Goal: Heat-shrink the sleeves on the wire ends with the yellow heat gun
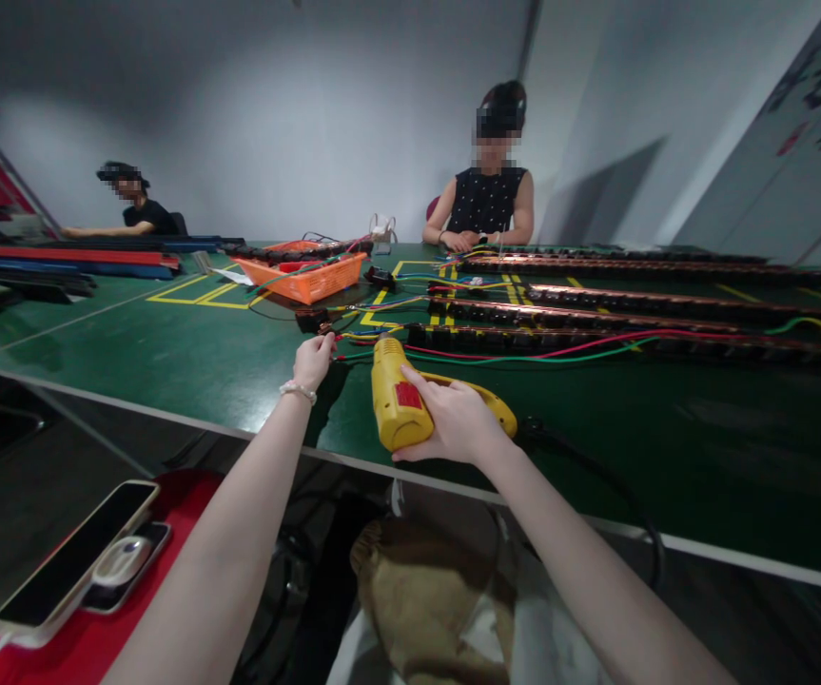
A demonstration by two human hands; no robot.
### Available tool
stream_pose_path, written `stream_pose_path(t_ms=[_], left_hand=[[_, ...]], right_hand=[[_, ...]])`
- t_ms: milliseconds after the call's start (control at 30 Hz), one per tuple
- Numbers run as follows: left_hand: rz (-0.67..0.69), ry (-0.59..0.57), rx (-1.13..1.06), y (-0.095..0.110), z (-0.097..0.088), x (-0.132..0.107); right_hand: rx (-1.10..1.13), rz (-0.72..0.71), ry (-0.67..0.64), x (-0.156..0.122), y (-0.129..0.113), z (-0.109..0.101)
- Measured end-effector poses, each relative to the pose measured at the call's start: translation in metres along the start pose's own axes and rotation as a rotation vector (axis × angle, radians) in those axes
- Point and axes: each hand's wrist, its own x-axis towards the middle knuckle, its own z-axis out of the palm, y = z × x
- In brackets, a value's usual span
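Observation:
My right hand [457,419] is wrapped round a yellow heat gun [397,400] that lies on the green table [153,352], its nozzle pointing away from me toward a bundle of coloured wires [367,333]. My left hand [312,360] reaches forward with its fingers pinched on the wire ends beside a small black connector [311,320]. A bead bracelet sits on my left wrist. The gun's black cord [596,476] trails off to the right.
Long black and copper strips [631,304] run across the table's right half. An orange basket [310,276] stands further back. Two other people sit at the far side. A phone [74,561] lies on a red stool at lower left.

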Motion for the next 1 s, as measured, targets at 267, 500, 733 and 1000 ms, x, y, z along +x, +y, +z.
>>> stream_pose_path(t_ms=[267,500,733,1000], left_hand=[[-0.019,-0.028,-0.003,0.002,0.002,-0.001],[-0.012,-0.047,0.032,0.003,0.003,-0.002],[-0.030,-0.046,0.042,0.002,0.003,-0.001],[-0.022,-0.051,0.015,0.009,-0.003,-0.004]], right_hand=[[-0.099,0.104,0.035,-0.004,0.009,0.002],[-0.163,0.141,0.049,-0.004,-0.004,0.006],[-0.161,0.143,0.036,0.002,-0.039,0.009],[-0.103,0.079,0.047,0.016,-0.073,0.020]])
